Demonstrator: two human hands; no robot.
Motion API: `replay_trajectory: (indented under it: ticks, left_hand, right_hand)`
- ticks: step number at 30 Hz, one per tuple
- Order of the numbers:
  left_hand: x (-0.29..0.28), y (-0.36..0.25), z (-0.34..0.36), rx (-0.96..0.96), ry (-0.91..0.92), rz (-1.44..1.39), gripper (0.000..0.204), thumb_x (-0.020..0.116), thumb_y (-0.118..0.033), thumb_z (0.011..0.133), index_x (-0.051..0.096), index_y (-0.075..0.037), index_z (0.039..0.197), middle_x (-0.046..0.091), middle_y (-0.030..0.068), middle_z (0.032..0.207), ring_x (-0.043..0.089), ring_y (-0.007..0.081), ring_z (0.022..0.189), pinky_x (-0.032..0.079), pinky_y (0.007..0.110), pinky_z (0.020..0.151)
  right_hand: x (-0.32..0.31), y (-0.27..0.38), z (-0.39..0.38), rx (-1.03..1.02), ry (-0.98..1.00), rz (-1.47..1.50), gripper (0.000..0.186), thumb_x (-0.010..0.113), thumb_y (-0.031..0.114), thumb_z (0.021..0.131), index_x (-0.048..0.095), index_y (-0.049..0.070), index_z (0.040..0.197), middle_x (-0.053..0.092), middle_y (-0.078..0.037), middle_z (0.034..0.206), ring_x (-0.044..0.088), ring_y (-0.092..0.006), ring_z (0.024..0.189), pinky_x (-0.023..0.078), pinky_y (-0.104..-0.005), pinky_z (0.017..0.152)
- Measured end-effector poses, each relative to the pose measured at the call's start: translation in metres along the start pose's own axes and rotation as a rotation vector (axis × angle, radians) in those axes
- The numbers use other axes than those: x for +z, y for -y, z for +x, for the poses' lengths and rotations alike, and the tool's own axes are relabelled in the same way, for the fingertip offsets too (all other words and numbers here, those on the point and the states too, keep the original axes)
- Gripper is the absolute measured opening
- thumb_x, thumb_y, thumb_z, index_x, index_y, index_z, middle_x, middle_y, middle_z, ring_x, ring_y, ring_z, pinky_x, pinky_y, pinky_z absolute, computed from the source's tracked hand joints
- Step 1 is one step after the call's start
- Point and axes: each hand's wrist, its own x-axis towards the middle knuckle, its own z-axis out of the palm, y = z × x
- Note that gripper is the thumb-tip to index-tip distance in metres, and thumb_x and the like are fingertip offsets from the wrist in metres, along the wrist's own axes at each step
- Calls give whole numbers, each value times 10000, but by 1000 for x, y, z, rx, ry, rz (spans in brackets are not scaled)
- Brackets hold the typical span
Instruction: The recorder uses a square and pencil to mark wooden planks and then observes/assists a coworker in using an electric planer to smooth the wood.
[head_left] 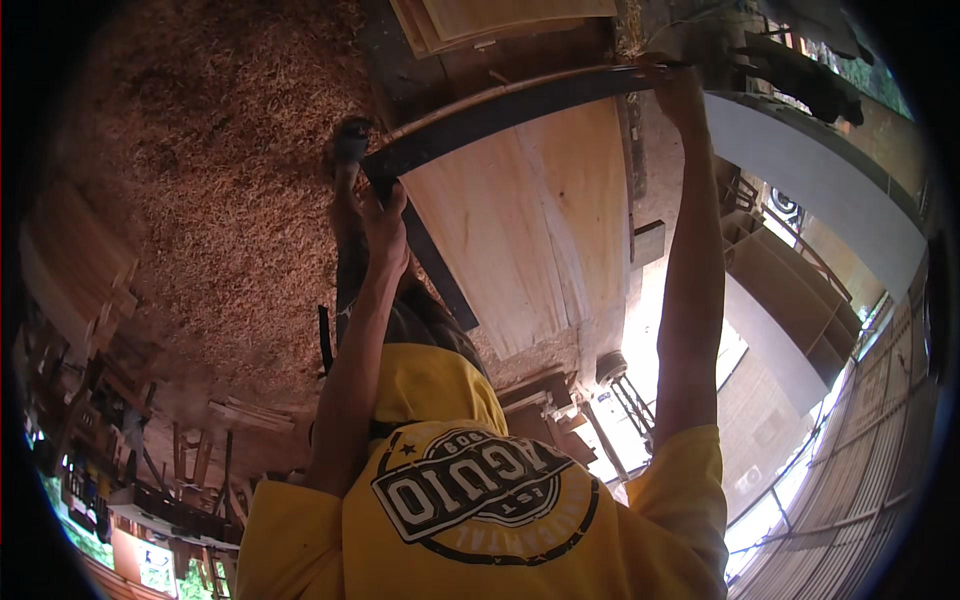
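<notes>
A wooden panel (510, 200) is in front of the person, its broad face bare, pale wood with a lighter streak. Dark strips (490, 120) already line its far and left sides; none shows at the near end, and whether more work is left cannot be told. The hands are apart, both clamped on it: the left hand (387, 235) near the far left corner, the right hand (679, 92) at the far right. Beyond lie more boards (510, 14); shavings (230, 160) cover the floor at left.

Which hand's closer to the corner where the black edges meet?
Left. The left hand is beside the corner; the right hand is at the far end of the long black edge.
</notes>
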Motion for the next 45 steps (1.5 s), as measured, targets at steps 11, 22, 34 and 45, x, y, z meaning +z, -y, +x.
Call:
replay_trajectory:
  ticks: [11, 22, 34, 45]
  left_hand:
    - [-1, 5, 2, 90, 39, -61, 672, 693, -119, 927, 344, -18, 1492, 487, 90, 1419, 455, 207, 1290, 306, 335, 1119]
    - [-5, 6, 3, 25, 16, -21, 673, 657, -94, 947, 305, -42, 1518, 487, 48, 1403, 447, 166, 1270, 291, 322, 1117]
    - [-1, 4, -2, 44, 51, -87, 688, 713, -161, 919, 353, -15, 1487, 501, 75, 1414, 431, 196, 1312, 288, 343, 1127]
    - [1, 13, 6, 24, -46, 24, 433, 647, -141, 958, 504, 9, 1338, 578, 101, 1294, 525, 190, 1179, 390, 331, 1023]
  right_hand:
    - [39, 42, -8, 5, -59, 35, 259, 601, 315, 940, 765, 115, 952, 745, -115, 880, 727, -253, 812, 563, -384, 724]
    - [142, 251, -45, -24, 165, 714, 155, 651, 135, 930, 729, 22, 1002, 745, -81, 853, 712, -135, 860, 550, -278, 791]
    - [132, 204, -51, -172, 117, 510, 191, 686, 264, 909, 750, 87, 936, 751, -61, 818, 725, -203, 794, 557, -352, 758]
    - [12, 19, -4, -457, 50, -271, 247, 674, 334, 891, 748, 130, 1008, 752, -84, 920, 724, -231, 893, 558, -323, 785]
